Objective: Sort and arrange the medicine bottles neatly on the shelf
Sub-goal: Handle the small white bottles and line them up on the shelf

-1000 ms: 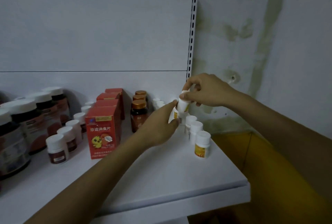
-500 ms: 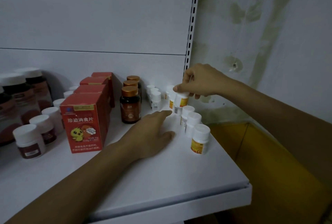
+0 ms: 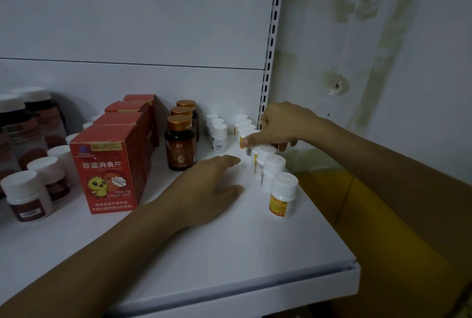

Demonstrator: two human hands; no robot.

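At the right end of the shelf (image 3: 229, 254), my right hand (image 3: 278, 126) pinches a small white bottle (image 3: 247, 149) by its top, in line with the other white bottles (image 3: 274, 167); left hand (image 3: 204, 185) lies flat, fingers straight, nearby.

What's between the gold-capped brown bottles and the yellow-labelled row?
Head view: a short row of white bottles at the back, and the left hand nearer the front.
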